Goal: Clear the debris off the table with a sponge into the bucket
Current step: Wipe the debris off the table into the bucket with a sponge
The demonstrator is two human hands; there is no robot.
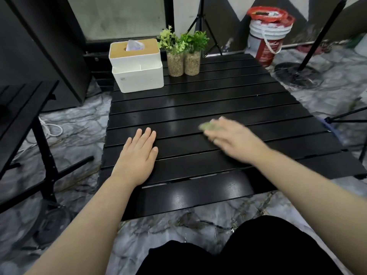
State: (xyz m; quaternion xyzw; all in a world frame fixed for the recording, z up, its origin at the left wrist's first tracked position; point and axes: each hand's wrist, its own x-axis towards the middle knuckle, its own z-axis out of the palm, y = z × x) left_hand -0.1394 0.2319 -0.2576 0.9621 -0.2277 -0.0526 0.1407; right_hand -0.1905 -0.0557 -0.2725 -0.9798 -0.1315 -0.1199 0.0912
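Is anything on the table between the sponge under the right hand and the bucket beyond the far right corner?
Nothing visible does. The table slats between the sponge under the right hand and the bucket on the floor look bare; the two potted plants and the tissue box stand left of that line.

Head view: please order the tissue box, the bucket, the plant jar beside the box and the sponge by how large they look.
1. The tissue box and the bucket: about alike; the bucket stands farther, so unranked.
2. The plant jar beside the box.
3. The sponge: smallest, though blurred and mostly under the right hand.
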